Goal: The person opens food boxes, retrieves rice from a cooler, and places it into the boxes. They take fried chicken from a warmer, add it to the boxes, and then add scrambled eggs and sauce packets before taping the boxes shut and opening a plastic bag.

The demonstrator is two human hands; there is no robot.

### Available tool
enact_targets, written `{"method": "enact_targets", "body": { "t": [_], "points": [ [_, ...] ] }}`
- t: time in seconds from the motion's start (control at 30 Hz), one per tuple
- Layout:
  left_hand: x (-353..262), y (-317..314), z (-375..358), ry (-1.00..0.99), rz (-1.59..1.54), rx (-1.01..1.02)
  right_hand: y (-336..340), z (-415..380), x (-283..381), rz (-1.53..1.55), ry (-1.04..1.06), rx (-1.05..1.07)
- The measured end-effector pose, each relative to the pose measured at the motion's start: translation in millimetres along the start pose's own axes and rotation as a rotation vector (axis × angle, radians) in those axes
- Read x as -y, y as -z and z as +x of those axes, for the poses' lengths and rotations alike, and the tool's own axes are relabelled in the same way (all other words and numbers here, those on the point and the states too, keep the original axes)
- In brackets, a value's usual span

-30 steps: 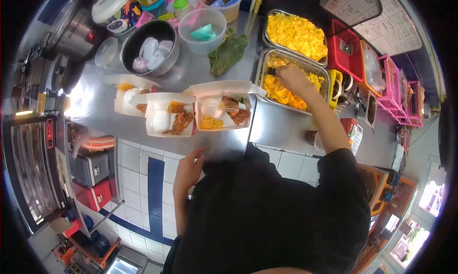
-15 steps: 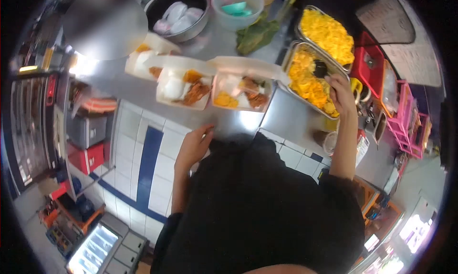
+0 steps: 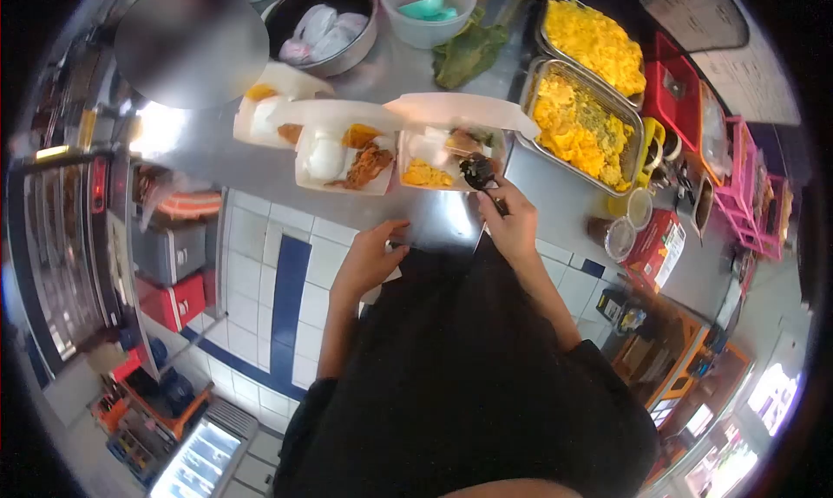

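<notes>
My right hand (image 3: 512, 220) is closed round the handle of a black spoon (image 3: 476, 172). The spoon's bowl is over the right-hand open food box (image 3: 418, 184), which holds yellow scrambled-egg-like food, something white and some brown pieces. Whether the bowl carries food is hard to see. By the counter's front edge, my left hand (image 3: 371, 257) is empty, its fingers loosely curved and apart. Just beyond it stands the middle open box (image 3: 323, 186), with white rice and a brown fried piece. A third open box (image 3: 245, 132) stands behind it to the left.
Two metal trays of yellow food, the nearer tray (image 3: 638, 121) and the farther tray (image 3: 599, 38), lie at the right. A dark pot (image 3: 351, 60) and a clear bowl (image 3: 416, 34) stand at the back, near a green leaf (image 3: 468, 55). Lidded cups (image 3: 619, 238) sit beside a red box (image 3: 655, 253).
My right hand has brought the black spoon from the nearer tray leftward to the right-hand box. My left hand has shifted slightly right, staying near the counter edge.
</notes>
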State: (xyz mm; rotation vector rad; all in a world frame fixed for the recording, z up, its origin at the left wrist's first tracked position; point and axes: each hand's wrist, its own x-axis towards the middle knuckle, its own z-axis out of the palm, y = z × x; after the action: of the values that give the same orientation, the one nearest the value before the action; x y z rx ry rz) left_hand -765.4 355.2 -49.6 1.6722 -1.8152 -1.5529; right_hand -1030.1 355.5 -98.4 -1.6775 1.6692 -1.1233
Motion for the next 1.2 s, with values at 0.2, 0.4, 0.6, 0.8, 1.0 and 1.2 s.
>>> {"method": "enact_targets", "body": {
  "t": [0.2, 0.4, 0.6, 0.8, 1.0, 1.2],
  "points": [
    [12, -9, 10, -0.113, 0.183, 0.026, 83, 58, 28, -0.254, -0.025, -0.418],
    [-9, -29, 28, -0.03, 0.065, 0.028, 182, 111, -38, -0.773, -0.244, -0.383],
    [5, -42, 14, 0.121, -0.143, -0.099, 369, 81, -150, -1.077, -0.859, -0.455],
    [18, -73, -2, 0.217, -0.125, -0.318, 455, 72, -159, -1.078, -0.969, -0.466],
    [-1, -93, 17, 0.138, -0.214, -0.514, 476, 82, -203, -1.12, -0.96, -0.388],
    [-25, -106, 17, 0.192, -0.224, -0.509, 479, 97, -192, -1.105, -0.948, -0.34]
  ]
}}
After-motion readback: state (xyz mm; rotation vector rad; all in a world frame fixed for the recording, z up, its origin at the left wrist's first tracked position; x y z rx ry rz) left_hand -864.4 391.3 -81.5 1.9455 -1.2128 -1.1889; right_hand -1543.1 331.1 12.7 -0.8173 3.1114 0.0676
